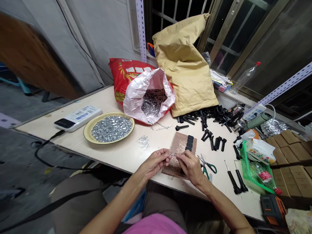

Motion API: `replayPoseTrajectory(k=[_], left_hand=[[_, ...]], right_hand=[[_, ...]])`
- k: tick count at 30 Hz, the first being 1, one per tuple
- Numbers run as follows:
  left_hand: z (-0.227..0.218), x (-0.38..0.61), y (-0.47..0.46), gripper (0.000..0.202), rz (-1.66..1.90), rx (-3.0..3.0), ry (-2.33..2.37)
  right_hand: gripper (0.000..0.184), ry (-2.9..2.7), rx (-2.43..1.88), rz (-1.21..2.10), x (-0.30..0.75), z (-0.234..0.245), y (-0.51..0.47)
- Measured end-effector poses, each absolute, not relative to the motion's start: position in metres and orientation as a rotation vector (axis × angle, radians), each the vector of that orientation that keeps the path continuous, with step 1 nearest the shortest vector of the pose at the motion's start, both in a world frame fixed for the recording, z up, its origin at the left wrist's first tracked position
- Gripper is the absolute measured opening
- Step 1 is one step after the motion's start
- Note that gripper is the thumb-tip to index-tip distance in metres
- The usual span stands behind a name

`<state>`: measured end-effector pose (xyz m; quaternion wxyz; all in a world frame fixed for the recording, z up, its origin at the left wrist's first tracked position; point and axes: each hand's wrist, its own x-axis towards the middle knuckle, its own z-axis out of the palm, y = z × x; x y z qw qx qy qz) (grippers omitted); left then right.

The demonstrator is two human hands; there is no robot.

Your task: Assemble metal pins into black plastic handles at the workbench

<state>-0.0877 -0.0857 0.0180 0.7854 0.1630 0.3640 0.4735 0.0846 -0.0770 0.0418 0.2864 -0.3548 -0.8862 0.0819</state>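
My left hand (157,161) is closed, thumb and fingertips pinching a small, thin metal pin (173,154). Its other end meets the fingertips of my right hand (191,164), which is also closed in a pinch; any smaller part there is hidden by the fingers. Both hands are above the front edge of a brown board (176,137). Black rectangular pieces (189,143) lie in a row on that board, beside pale crumb-like bits. Left of the hands is a small heap of tiny metal pieces (143,142). Green-handled scissors (209,165) lie by my right hand.
A yellow dish (87,138) of small metal pieces stands left, near a white device (80,117). Behind are an open red bag (119,76) of metal pins and a yellow sack (192,84). Black plastic parts (207,113), two black-handled tools (234,182) and a green basket (246,165) lie right.
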Motion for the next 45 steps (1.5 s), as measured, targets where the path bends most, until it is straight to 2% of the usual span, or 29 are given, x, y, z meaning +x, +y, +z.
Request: replayPoseTrajectory(k=[4,10,16,20,22,28,30,36,39,41,45], left_hand=[[0.022,-0.078,-0.089,0.042,1.187,0.538,1.027],[0.014,-0.073,-0.094,0.046,1.265,0.753,1.294],[0.011,-0.071,-0.094,0.048,1.235,0.876,1.372],[0.011,-0.07,-0.094,0.044,1.218,0.933,1.401],[0.011,-0.07,-0.094,0.045,1.197,0.926,1.409],[0.013,-0.066,-0.098,0.051,1.146,0.89,1.37],[0.013,-0.065,-0.098,0.054,1.157,0.905,1.367],[0.014,-0.063,-0.096,0.059,1.141,0.936,1.382],[0.015,-0.062,-0.097,0.061,1.136,0.937,1.372],[0.013,-0.062,-0.098,0.061,1.134,0.959,1.358],[0.008,-0.06,-0.101,0.063,1.153,1.0,1.374]], right_hand=[[0.035,-2.402,-1.033,0.115,0.083,0.035,-0.077],[0.029,-2.377,-1.166,0.211,0.078,0.025,-0.08],[0.02,-2.2,-1.297,0.637,0.081,0.034,-0.083],[0.02,-1.965,-1.399,1.198,0.083,0.034,-0.08],[0.018,-1.837,-1.436,1.337,0.083,0.031,-0.081],[0.012,-2.103,-1.36,0.709,0.085,0.033,-0.093],[0.014,-2.166,-1.363,0.634,0.087,0.034,-0.095],[0.019,-1.92,-1.447,1.035,0.086,0.033,-0.095],[0.012,-1.973,-1.411,0.786,0.086,0.034,-0.099],[0.015,-2.001,-1.388,0.723,0.086,0.035,-0.102],[0.032,-1.769,-1.49,1.325,0.088,0.033,-0.102]])
